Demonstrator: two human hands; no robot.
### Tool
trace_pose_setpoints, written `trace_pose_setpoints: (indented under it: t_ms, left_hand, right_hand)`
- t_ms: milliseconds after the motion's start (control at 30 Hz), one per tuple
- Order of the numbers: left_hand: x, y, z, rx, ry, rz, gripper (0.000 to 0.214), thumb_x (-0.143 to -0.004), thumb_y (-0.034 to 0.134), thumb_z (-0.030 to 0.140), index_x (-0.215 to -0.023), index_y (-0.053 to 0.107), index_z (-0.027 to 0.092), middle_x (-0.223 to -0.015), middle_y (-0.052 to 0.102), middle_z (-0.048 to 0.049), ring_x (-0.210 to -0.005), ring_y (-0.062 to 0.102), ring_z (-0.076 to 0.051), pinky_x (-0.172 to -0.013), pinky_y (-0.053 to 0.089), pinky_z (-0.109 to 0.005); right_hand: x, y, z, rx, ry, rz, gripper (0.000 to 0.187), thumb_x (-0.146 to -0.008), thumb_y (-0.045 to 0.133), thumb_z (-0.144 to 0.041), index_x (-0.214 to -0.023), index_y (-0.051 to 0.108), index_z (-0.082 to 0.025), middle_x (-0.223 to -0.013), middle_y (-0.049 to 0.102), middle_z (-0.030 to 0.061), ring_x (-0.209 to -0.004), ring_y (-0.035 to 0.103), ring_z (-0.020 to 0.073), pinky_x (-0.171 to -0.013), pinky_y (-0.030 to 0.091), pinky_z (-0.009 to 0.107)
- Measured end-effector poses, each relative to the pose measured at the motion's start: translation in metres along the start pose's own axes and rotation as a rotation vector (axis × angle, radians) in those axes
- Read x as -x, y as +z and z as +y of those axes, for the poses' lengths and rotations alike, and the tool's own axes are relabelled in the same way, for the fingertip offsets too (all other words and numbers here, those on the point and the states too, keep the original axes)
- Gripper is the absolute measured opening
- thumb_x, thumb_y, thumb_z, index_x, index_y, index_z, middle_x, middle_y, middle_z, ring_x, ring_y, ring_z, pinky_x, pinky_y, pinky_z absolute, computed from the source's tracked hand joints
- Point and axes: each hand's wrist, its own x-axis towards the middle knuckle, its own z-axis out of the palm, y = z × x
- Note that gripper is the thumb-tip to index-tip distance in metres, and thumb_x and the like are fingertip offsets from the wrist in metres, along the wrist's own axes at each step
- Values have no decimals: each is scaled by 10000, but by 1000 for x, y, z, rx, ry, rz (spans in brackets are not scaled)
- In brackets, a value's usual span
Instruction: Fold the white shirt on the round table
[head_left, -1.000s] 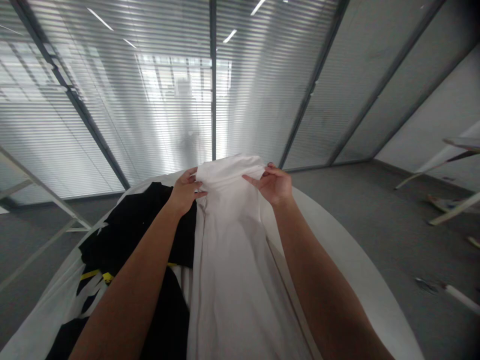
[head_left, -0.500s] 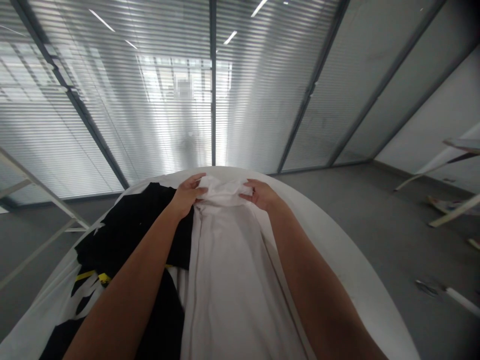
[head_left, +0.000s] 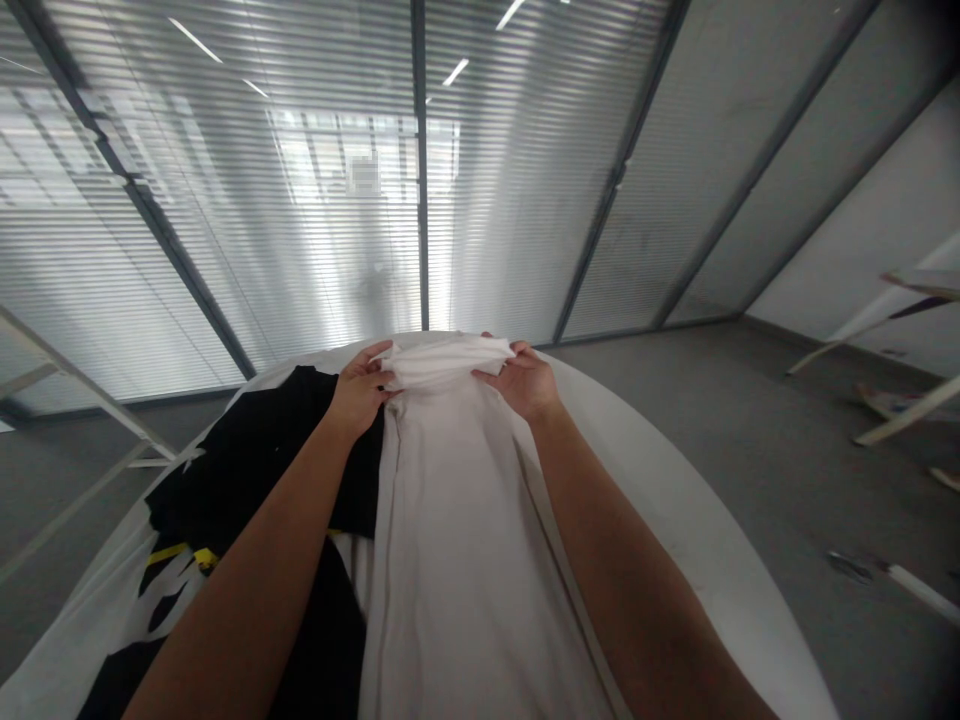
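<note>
White garment (head_left: 450,520) is lying lengthwise on the round table (head_left: 675,500). Left hand (head_left: 358,390) and right hand (head_left: 525,382) are both pinching its bunched far edge beside a black garment (head_left: 262,450).

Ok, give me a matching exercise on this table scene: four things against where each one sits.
Things:
1. left hand
2. right hand
3. black garment
4. white garment

Places:
A. lying left of the white cloth
B. stretched down the table's middle
C. gripping the bunched far edge, left end
D. gripping the bunched far edge, right end

Pairs: 1-C, 2-D, 3-A, 4-B
</note>
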Motion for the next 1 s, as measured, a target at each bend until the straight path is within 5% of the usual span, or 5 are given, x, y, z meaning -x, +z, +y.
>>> trace_pose_setpoints:
  t_ms: [233,500,667,867,1000]
  left_hand:
    - [-3,-6,-5,1,-16,-118,654,-496,743,-10,-1113,691,202,-873,714,-16,-739,665,-155,-648,548,-273]
    - [0,-17,-7,-169,-48,-195,378,-502,753,19,-855,773,153,-751,734,-40,-697,665,-155,-683,525,-267]
    - [1,-21,-9,-339,-88,-228,491,-533,683,15,-991,762,172,-790,727,-33,-739,663,-162,-732,514,-291]
    - [-2,-23,-9,-653,-94,-186,654,-537,576,37,-1169,693,158,-755,677,-4,-706,628,-152,-714,490,-290]
    - [-4,-22,-10,-778,-69,-223,676,-517,536,41,-1164,686,169,-789,687,-18,-764,641,-191,-749,489,-323]
  right_hand:
    - [8,-15,1,39,10,-89,102,-685,606,-182,-648,519,-219,-1022,724,38,-1138,595,298,-964,446,574]
    - [13,-20,-1,145,85,-185,178,-601,610,-151,-484,484,-198,-795,739,45,-1108,623,336,-1034,364,576]
    - [15,-23,-1,289,185,-190,222,-612,605,-192,-463,440,-190,-1029,732,95,-1031,651,339,-918,451,520]
    - [8,-33,11,455,254,-4,127,-583,552,-155,-525,450,-203,-1006,738,90,-853,643,241,-685,478,331]
    - [3,-34,18,416,319,110,97,-559,533,-142,-565,479,-222,-736,702,24,-775,617,208,-653,463,286]
